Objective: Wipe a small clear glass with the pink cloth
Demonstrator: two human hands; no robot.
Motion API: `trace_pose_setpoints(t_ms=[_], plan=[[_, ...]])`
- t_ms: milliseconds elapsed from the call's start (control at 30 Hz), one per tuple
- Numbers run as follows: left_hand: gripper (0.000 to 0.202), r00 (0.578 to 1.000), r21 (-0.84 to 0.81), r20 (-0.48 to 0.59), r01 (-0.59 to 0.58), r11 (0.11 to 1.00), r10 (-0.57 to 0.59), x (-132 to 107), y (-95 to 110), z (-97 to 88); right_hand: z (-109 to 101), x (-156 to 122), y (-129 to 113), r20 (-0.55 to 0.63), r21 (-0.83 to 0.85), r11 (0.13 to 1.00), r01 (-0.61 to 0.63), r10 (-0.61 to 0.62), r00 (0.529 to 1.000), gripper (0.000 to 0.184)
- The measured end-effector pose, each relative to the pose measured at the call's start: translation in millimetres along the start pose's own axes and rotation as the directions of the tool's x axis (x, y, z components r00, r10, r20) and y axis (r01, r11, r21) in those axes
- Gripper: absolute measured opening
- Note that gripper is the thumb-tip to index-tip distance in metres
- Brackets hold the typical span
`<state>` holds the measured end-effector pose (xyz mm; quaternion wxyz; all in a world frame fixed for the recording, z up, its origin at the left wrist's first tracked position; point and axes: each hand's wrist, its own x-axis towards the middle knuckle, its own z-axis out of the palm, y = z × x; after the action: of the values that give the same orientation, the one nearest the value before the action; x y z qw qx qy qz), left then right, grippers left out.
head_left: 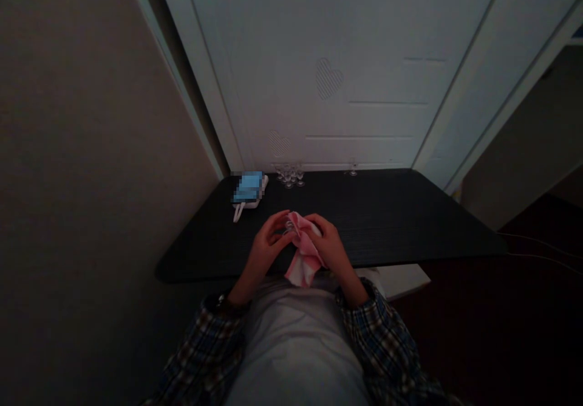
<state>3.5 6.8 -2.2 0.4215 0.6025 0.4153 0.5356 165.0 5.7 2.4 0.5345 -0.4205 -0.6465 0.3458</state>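
My left hand (268, 236) is closed around a small clear glass (289, 227), only part of which shows between the fingers. A pink and white cloth (306, 253) is bunched against the glass, its loose end hanging toward my lap. Fingers of my right hand (330, 243) are wrapped round the cloth from the other side. Both hands meet in front of my body, above the near part of the black table (392, 223). At the table's back stands a cluster of several small clear glasses (290, 176), and a single clear glass (353, 169) stands apart to their right.
A phone with a lit, blurred screen (248, 187) lies on a white object with a short white strap (238, 212) at the back left. Behind the table rises a white panel (364, 41) with heart patterns. A white box-like thing (405, 279) juts out below the front edge.
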Motion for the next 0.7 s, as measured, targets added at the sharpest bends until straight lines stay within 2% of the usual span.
trace_pose_setpoints(t_ms=[700], plan=[[0.051,1.000,0.014,0.012,0.005,1.000,-0.005,0.6,0.9,0.3,0.0,0.2,-0.7,0.000,0.003,1.000,-0.014,0.014,1.000,0.015]])
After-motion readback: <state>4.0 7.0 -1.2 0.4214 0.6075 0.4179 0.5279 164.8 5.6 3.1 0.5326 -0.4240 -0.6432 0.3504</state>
